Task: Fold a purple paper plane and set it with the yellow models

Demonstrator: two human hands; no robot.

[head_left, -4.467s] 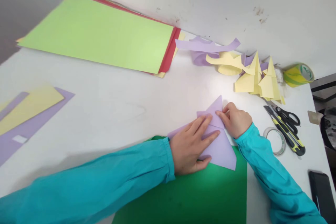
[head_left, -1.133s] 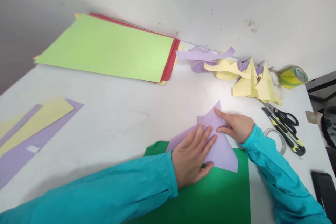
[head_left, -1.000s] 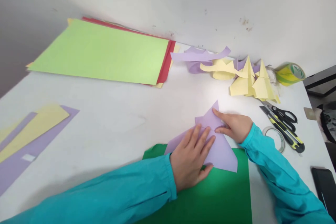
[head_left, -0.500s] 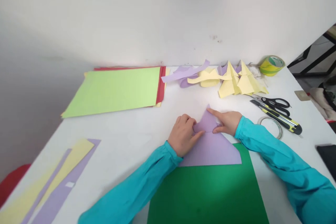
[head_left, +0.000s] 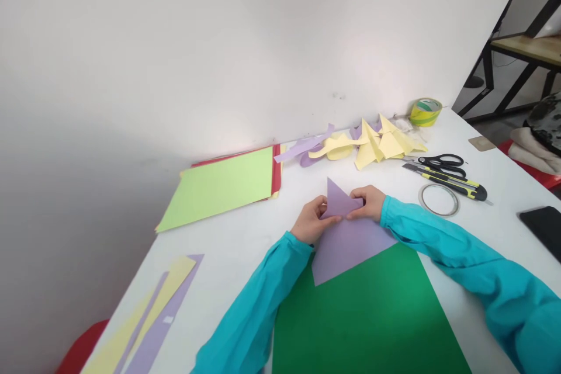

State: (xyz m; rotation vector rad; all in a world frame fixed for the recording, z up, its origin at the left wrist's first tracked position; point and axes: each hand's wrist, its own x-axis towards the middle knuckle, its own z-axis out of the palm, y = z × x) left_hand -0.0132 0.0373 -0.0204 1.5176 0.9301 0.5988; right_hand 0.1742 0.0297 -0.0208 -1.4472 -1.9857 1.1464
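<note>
A folded sheet of purple paper has a pointed tip at the top and a wide lower part. Its lower edge lies over a green sheet. My left hand pinches the paper on its left side, with the thumb along the crosswise fold. On the opposite side my right hand grips the paper near a small pointed corner. Both thumb tips almost meet at the middle of the fold. Some fingers are hidden behind the paper.
Light green sheets over red ones lie back left. Yellow folded paper pieces, tape, scissors, a utility knife and a tape ring sit toward the right. Paper strips lie left; a black phone-like object lies far right.
My right hand has come down from the paper's tip to the side of the fold. The purple paper has turned a little, its lower edge now slanting. The camera view has shifted.
</note>
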